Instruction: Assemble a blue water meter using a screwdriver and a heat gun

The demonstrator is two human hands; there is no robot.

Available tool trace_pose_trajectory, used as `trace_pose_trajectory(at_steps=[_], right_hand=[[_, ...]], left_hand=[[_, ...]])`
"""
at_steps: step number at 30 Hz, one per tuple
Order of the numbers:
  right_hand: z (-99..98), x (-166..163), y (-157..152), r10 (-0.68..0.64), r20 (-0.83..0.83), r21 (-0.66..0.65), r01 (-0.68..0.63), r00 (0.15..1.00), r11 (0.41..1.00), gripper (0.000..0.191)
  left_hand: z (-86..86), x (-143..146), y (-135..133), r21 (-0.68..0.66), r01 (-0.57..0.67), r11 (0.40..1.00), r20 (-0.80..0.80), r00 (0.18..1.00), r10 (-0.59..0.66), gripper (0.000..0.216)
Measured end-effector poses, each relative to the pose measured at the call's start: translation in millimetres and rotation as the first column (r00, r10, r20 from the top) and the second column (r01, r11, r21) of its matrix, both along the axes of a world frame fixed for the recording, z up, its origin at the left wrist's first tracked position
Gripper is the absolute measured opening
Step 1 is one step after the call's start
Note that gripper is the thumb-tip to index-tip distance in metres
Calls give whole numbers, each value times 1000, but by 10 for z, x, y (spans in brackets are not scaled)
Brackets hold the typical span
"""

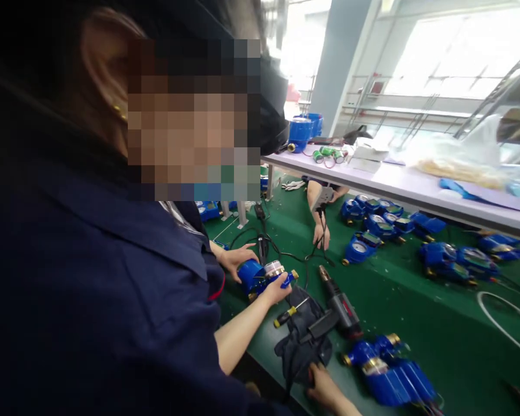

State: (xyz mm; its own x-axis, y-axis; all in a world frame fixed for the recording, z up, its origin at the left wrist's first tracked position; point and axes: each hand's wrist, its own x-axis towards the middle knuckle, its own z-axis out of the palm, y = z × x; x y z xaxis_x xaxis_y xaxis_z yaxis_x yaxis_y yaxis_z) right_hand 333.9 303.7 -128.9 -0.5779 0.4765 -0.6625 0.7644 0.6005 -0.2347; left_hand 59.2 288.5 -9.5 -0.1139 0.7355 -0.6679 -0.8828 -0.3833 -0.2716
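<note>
Fingers of the right hand pinch the dark cloth; the left hand is out of view. Electric screwdriver lies unheld at 12 o'clock, blue meter at 3 o'clock looks unworked, with a co-worker's meter at 11.

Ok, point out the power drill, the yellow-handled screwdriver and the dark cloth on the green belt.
power drill (338, 306), head view, on its dark body.
yellow-handled screwdriver (286, 315), head view, on the handle.
dark cloth (301, 346), head view, on its folded middle.
</note>
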Motion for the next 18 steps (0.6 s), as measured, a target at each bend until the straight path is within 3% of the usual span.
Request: trace_pose_trajectory(at_steps=[4, 8, 13, 18], right_hand=[[-146, 47, 26, 59, 33, 2, -60, 998, 998, 36], [-174, 94, 31, 82, 8, 29, -82, 997, 996, 53], [-113, 108, 35, 102, -26, 45, -100, 995, 994, 59], [-101, 108, 58, 127, -60, 26, -125, 990, 992, 58]], left_hand=[[-38, -106, 8, -28, 40, 999, 359, 933, -27, 36], [62, -183, 31, -33, 43, 999, 535, 845, -19, 40], [229, -229, 6, -38, 76, 996, 598, 800, -38, 48], [341, -218, -19, 20, -15, 1000, 484, 875, 3, 48]])
